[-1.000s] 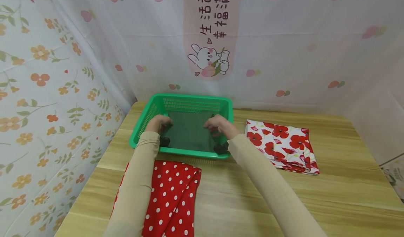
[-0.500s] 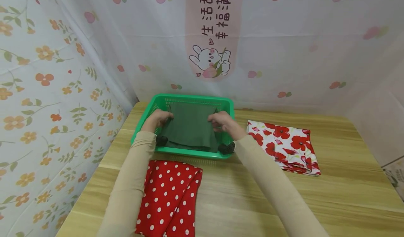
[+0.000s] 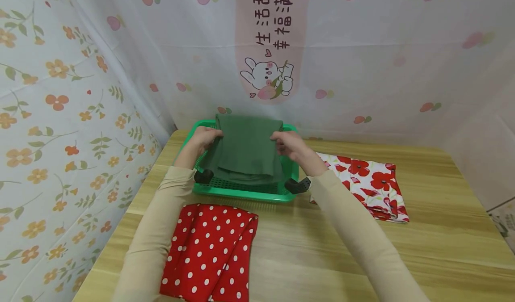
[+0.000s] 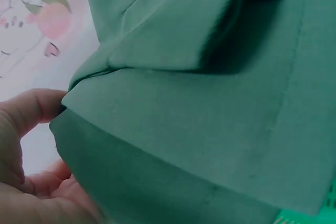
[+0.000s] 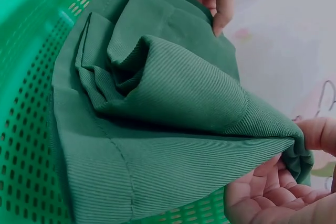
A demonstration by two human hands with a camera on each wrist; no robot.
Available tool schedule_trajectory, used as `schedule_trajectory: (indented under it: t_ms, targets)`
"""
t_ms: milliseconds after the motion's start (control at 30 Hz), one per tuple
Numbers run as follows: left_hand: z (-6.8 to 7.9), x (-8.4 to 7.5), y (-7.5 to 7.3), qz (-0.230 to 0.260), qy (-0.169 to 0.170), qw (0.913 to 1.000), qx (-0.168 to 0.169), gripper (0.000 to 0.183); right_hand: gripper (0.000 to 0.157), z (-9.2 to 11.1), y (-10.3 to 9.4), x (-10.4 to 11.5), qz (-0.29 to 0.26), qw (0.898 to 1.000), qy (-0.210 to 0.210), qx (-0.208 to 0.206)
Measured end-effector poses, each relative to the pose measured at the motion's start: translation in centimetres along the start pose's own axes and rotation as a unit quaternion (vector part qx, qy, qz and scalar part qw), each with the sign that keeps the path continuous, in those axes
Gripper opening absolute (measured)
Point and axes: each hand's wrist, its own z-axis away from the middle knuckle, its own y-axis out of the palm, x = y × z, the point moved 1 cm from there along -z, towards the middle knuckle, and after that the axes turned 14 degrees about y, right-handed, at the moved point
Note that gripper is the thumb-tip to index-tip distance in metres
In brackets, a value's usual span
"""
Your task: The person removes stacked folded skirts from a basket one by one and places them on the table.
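A folded dark green cloth (image 3: 249,145) is held up over the green plastic basket (image 3: 245,195), its far edge rising above the basket's back rim. My left hand (image 3: 204,139) pinches the cloth's left edge between thumb and fingers. On the opposite edge, my right hand (image 3: 293,146) grips it the same way. In the right wrist view, the ribbed green cloth (image 5: 184,87) sags in loose layered folds, with the thumb above and curled fingers below its corner. The left wrist view shows the cloth (image 4: 173,108) hanging from the fingertips.
A red polka-dot cloth (image 3: 209,253) lies folded on the wooden table (image 3: 297,257) in front of the basket. To the right is a folded white cloth with red flowers (image 3: 374,186), partly behind my right forearm. A printed curtain (image 3: 342,69) hangs close behind the basket.
Both hands have taken hold of the green cloth and raised it from the basket's bottom. It has moved up and away, and the perforated floor now shows below it.
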Motion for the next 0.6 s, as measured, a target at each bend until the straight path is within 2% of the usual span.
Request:
schedule_trajectory:
  t_ms: [100, 267, 433, 600]
  targets:
    - [0.3, -0.5, 0.0, 0.010, 0.016, 0.9998, -0.004, 0.042, 0.021, 0.5, -0.2, 0.4, -0.008, 1.000, -0.004, -0.001]
    - [0.8, -1.1, 0.3, 0.027, 0.021, 0.9994, -0.008, 0.039, 0.025, 1.4, -0.8, 0.8, -0.018, 1.000, -0.008, 0.003]
    - [1.6, -1.9, 0.7, 0.030, 0.031, 0.9990, -0.009, 0.016, 0.017, 2.5, -1.6, 0.9, -0.023, 0.999, -0.016, 0.023]
    - [2.4, -2.5, 0.9, 0.050, 0.035, 0.9981, 0.004, 0.034, 0.015, 3.7, -2.2, 0.9, -0.032, 0.997, -0.031, 0.060]
